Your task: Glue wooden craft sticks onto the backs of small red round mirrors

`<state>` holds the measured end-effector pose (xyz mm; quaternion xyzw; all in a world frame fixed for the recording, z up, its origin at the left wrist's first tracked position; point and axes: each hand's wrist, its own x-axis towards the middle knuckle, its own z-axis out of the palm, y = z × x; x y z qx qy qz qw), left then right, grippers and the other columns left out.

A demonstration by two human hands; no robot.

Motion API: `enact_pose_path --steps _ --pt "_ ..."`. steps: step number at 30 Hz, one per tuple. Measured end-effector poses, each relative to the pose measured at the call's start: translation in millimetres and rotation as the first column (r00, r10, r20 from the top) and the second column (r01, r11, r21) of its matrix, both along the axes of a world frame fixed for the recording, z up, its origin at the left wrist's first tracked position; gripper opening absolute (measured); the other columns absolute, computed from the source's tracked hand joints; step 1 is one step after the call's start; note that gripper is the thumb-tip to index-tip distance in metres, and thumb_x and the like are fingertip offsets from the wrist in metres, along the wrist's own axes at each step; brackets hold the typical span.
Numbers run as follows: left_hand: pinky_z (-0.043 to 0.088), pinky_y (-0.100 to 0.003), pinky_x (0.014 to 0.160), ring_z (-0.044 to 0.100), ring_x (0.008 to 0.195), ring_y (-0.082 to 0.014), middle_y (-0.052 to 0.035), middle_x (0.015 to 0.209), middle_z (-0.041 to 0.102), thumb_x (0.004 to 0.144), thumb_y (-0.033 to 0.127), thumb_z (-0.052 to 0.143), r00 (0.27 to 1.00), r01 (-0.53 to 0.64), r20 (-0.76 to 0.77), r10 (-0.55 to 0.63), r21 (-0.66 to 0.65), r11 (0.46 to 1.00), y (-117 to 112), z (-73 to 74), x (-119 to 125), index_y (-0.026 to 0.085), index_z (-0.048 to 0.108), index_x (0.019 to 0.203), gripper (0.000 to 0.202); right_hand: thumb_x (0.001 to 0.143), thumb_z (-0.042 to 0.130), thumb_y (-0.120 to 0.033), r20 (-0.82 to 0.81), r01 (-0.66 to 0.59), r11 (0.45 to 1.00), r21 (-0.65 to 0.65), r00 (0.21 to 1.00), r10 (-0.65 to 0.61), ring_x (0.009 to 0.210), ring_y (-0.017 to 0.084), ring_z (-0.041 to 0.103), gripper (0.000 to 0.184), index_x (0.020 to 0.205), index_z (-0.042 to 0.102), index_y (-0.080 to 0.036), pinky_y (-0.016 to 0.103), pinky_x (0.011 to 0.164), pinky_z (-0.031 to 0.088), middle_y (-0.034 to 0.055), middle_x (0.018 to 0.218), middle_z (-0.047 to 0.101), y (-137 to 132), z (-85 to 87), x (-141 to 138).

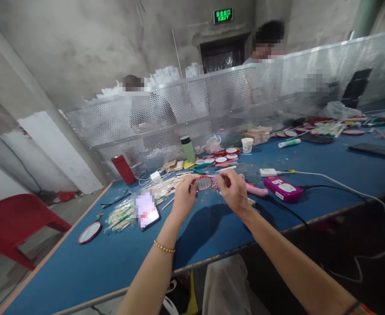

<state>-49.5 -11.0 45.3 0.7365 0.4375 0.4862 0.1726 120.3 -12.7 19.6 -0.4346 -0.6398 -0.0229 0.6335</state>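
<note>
In the head view my left hand (186, 192) pinches the edge of a small round red-rimmed mirror (204, 183), held tilted above the blue table. My right hand (233, 189) is closed just right of the mirror, fingertips together; what they hold, if anything, is too small to make out. Thin pink and white strands (215, 182) show between the two hands. Beside my right hand lies a pink-handled tool (256, 190) with a black cord. Another red-rimmed hand mirror (90, 232) rests at the table's left side.
Loose wooden sticks (166, 186), wrapped sticks (122, 216) and a lit phone (147, 209) lie left. Behind are red-rimmed discs (221, 159), a green bottle (187, 149), red flask (123, 169) and paper cup (246, 145). A purple box (283, 189) sits right. People sit beyond a perforated screen (212, 98).
</note>
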Motion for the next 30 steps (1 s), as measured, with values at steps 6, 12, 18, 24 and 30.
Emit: enact_pose_path --steps 6,12,18,24,30 --pt "0.047 -0.028 0.077 0.056 0.083 -0.0155 -0.0046 0.086 0.058 0.088 0.006 0.041 0.956 0.016 -0.268 0.121 0.459 0.888 2.3 -7.1 -7.6 0.019 0.058 0.086 0.021 0.095 0.05 -0.022 0.093 -0.161 0.983 0.089 0.984 0.153 0.084 0.02 0.062 0.014 0.096 0.064 -0.021 0.033 0.076 0.051 0.0069 0.092 0.066 -5.0 2.8 -1.3" --pt "0.048 -0.028 0.08 0.056 0.089 -0.0156 -0.0067 0.093 0.059 0.093 0.009 0.04 0.905 0.052 -0.373 0.205 0.575 0.816 2.6 -7.3 -12.2 0.018 0.059 0.088 0.022 0.097 0.051 -0.023 0.259 -0.307 0.934 0.181 0.931 0.256 0.089 0.02 0.063 0.016 0.098 0.068 -0.023 0.036 0.082 0.052 0.0067 0.093 0.069 -6.2 0.3 -3.1" --pt "0.049 -0.029 0.08 0.057 0.091 -0.0159 -0.0067 0.094 0.059 0.093 0.008 0.039 0.867 0.066 -0.44 0.234 0.566 0.822 4.9 -7.5 -16.8 0.019 0.059 0.088 0.023 0.096 0.053 -0.021 0.363 -0.329 0.93 0.163 0.897 0.253 0.093 0.02 0.063 0.016 0.101 0.068 -0.022 0.038 0.085 0.049 0.0072 0.096 0.071 -11.0 3.4 -2.3" --pt "0.047 -0.027 0.076 0.056 0.086 -0.0154 -0.005 0.091 0.058 0.092 0.008 0.04 0.835 0.062 -0.486 0.258 0.548 0.834 4.6 -7.8 -16.8 0.019 0.057 0.087 0.021 0.089 0.063 -0.021 0.392 -0.422 0.901 0.1 0.849 0.354 0.099 0.022 0.061 0.017 0.106 0.064 -0.023 0.039 0.087 0.049 0.0072 0.102 0.067 -14.6 6.3 -3.9" --pt "0.045 -0.026 0.07 0.054 0.079 -0.0158 -0.0043 0.088 0.056 0.091 0.005 0.039 0.774 0.067 -0.562 0.292 0.53 0.845 2.3 -8.6 -14.6 0.019 0.055 0.084 0.022 0.09 0.062 -0.02 0.404 -0.375 0.919 0.125 0.865 0.298 0.093 0.022 0.06 0.004 0.094 0.063 -0.022 0.037 0.085 0.047 0.0062 0.095 0.067 -12.3 4.0 -4.7"
